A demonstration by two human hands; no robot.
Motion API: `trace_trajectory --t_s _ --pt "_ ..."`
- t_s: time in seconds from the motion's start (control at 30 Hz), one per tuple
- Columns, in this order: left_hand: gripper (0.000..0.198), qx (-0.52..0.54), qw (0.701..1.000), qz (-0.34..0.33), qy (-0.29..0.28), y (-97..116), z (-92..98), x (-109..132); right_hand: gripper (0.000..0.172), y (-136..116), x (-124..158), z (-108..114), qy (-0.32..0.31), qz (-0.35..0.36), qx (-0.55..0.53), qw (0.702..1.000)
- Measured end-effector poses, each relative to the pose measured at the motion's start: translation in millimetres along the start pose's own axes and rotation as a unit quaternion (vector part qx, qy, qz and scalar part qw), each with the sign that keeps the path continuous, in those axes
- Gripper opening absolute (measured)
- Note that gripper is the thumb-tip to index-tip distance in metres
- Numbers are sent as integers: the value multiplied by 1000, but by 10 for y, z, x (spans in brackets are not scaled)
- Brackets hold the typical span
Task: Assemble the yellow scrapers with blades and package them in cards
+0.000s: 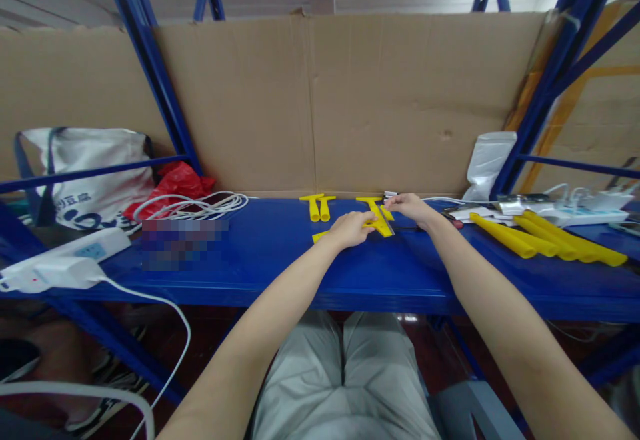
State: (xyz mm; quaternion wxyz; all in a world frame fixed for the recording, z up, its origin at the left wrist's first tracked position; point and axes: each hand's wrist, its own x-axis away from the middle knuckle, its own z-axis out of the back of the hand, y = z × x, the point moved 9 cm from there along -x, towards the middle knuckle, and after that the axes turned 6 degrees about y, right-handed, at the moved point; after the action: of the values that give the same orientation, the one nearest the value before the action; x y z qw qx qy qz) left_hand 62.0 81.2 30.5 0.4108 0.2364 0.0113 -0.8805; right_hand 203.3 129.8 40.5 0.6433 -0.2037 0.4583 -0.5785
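My left hand point(351, 229) is closed on a yellow T-shaped scraper point(383, 227) low over the blue table; its head has a thin greyish edge. My right hand point(407, 207) is just beyond it, fingers pinched together near small yellow and metallic pieces; what they hold is too small to make out. Two yellow T-shaped handles point(319, 207) lie side by side to the left, near the cardboard. Another yellow T-shaped piece point(369, 199) lies behind my hands, partly covered. Below my right wrist is a thin tool with a dark red handle point(457, 224), apparently a screwdriver.
Several yellow tapered tubes point(545, 239) lie at the right, before a white power strip point(585, 216). A clear plastic bag point(490, 163) leans by the shelf post. Left are coiled white cables point(215, 205), a red bag point(183, 181) and a cloth bag point(100, 170). Cardboard point(375, 107) stands behind.
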Motion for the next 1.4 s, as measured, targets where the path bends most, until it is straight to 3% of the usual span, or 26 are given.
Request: trace_trajectory --t_s 0.17,0.4,0.7,0.93,1.03,1.17,1.4 --pt "33 8 1000 -2 11 24 40 8 10 -256 105 -178 -7 90 5 996" --pt "32 -10 1000 -10 11 59 49 22 12 -273 96 -172 25 94 100 990" --pt "31 -79 996 -50 -1 130 32 48 11 -172 163 -207 2 -7 40 999" --pt "29 -55 998 -17 20 80 75 27 12 -93 156 -86 83 -57 -38 994" --pt "27 -37 998 19 42 10 108 16 6 -74 168 -181 11 -69 -59 996" --pt "27 -33 997 47 48 -51 119 18 10 -40 205 -321 -77 -84 -96 989" --pt "46 -40 997 50 41 -97 55 -15 10 -34 192 -322 -56 -82 -117 988"
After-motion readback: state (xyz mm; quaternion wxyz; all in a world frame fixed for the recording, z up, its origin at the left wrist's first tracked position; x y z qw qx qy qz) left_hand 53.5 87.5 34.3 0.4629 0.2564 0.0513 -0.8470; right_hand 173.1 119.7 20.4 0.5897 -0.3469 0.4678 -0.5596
